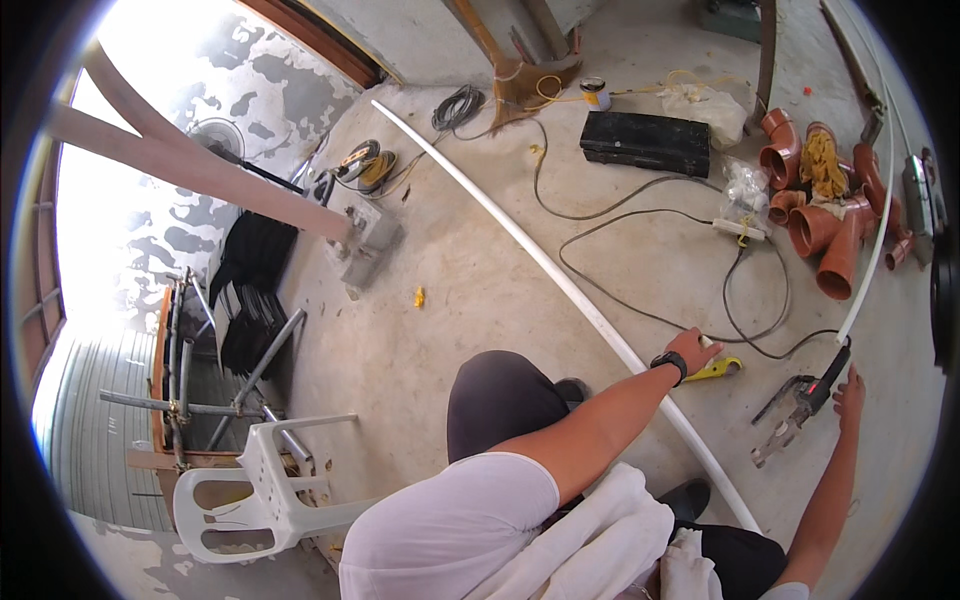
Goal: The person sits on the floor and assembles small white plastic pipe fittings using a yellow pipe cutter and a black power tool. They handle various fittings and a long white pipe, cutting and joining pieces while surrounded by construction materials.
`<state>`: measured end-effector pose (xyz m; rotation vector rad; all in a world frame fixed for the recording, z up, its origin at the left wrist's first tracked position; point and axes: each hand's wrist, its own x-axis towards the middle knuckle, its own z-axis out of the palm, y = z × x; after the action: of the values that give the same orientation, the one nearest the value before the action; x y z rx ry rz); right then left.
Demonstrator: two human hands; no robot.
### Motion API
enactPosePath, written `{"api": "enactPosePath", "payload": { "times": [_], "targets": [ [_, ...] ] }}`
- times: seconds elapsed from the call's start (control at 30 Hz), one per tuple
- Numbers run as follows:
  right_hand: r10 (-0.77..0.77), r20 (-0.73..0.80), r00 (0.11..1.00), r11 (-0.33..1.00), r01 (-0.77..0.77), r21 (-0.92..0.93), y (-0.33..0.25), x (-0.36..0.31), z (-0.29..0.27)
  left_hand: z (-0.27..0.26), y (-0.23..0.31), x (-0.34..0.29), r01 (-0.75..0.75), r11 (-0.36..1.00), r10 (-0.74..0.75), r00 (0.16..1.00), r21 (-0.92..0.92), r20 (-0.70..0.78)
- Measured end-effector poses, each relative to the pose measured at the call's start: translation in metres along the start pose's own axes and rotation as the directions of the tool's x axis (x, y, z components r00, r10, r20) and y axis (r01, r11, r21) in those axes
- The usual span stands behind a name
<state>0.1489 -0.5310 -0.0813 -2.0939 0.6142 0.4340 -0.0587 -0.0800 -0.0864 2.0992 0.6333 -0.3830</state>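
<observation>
My left hand (690, 350) reaches across a long white pipe (540, 258) on the floor, with a dark watch on its wrist. Its fingers are curled round a small whitish piece (710, 345), mostly hidden. Just beside that hand lies a yellow-green hand tool (718, 369), perhaps a pipe cutter. Over at the right, my right hand (849, 396) is next to a corded heating tool (805, 402) with a black handle and a metal stand. Its fingers look stretched out, apart from the handle.
A black toolbox (645, 143), orange-brown pipe fittings (840, 225) and a power strip (738, 230) lie ahead. Dark cords (590, 215) loop across the floor. A broom (525, 85) leans at the back. A white plastic chair (265, 485) and a pinkish post (230, 185) stand left.
</observation>
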Motion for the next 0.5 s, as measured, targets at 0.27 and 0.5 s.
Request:
{"api": "enactPosePath", "payload": {
  "times": [0.27,0.5],
  "targets": [
    [-0.594,-0.205,0.778,0.75,0.443,-0.492,-0.011,0.004,-0.068,0.004,0.006,-0.013,0.012,0.979,0.002,0.998,0.203,-0.065],
    [-0.482,0.58,0.656,0.699,0.687,-0.196,-0.037,-0.215,0.044,0.007,-0.025,0.013,0.049,0.965,0.051,0.928,0.257,-0.369]
  ]
}}
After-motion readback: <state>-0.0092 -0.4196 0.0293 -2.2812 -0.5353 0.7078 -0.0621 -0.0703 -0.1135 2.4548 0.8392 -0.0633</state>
